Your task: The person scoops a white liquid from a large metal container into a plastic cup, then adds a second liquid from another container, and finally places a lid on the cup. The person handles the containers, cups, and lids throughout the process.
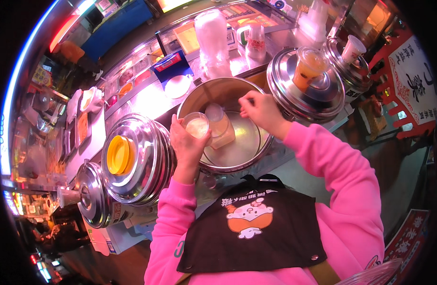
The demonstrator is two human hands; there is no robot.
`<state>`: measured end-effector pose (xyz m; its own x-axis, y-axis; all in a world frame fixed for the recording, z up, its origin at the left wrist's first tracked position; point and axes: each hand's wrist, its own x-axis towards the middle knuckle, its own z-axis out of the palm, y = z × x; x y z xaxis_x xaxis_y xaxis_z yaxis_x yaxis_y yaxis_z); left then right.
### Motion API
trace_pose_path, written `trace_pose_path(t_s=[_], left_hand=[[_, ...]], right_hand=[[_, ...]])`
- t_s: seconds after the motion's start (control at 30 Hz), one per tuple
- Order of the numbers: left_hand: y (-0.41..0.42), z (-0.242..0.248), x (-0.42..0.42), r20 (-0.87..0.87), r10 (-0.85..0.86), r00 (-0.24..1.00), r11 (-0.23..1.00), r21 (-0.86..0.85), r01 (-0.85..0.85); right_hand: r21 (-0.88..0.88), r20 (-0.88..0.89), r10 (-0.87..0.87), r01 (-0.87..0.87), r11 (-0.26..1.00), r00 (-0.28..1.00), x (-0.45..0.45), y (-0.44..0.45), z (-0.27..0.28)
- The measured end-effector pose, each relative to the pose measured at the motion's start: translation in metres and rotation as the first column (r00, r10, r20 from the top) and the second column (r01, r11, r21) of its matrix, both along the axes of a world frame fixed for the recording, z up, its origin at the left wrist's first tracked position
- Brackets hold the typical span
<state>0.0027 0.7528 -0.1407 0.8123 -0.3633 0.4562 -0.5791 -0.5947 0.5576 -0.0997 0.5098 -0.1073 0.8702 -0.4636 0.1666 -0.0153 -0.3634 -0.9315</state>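
My left hand [188,144] holds a clear plastic cup [196,126] with pale contents, over the left side of a large open steel pot [236,165]. Inside the pot, right beside that cup, is a clear container [221,133] with pale contents; whether it stands on the bottom I cannot tell. My right hand [256,107] is above the pot's right rim, its fingers curled; whether something thin is between them is not clear.
Left of the pot, a lidded steel pot [143,181] bears yellow lids [119,155]. On the right, another lidded pot [279,76] carries a cup of orange drink [307,69]. Stacked cups [213,42] and a blue box [170,67] stand behind.
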Motion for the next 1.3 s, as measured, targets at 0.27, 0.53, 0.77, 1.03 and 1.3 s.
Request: trace_pose_path(t_s=[0.27, 0.53, 0.77, 1.03, 1.3], left_hand=[[0.013, 0.01, -0.002, -0.095, -0.005, 0.995, 0.998, -0.067, -0.001], [0.018, 0.008, -0.003, -0.082, -0.016, 0.996, 0.999, -0.053, 0.012], [0.019, 0.0, 0.001, -0.073, -0.03, 0.997, 0.998, -0.06, 0.025], [0.02, -0.003, 0.003, -0.063, -0.062, 0.996, 0.998, -0.033, 0.061], [0.024, -0.012, -0.001, 0.093, -0.075, 0.993, 0.993, 0.099, 0.065]], right_hand=[[-0.471, -0.102, 0.103, -0.14, 0.871, 0.989, 0.057, 0.03, -0.094], [-0.088, -0.343, 0.047, -0.082, 0.993, 0.938, 0.087, 0.022, -0.114], [0.461, -0.489, 0.09, 0.17, 0.871, 0.868, 0.066, -0.025, -0.08], [0.576, -0.406, 0.011, 0.246, 0.779, 0.914, 0.042, -0.038, -0.045], [0.599, -0.355, -0.081, 0.293, 0.745, 0.931, 0.028, -0.03, -0.009]])
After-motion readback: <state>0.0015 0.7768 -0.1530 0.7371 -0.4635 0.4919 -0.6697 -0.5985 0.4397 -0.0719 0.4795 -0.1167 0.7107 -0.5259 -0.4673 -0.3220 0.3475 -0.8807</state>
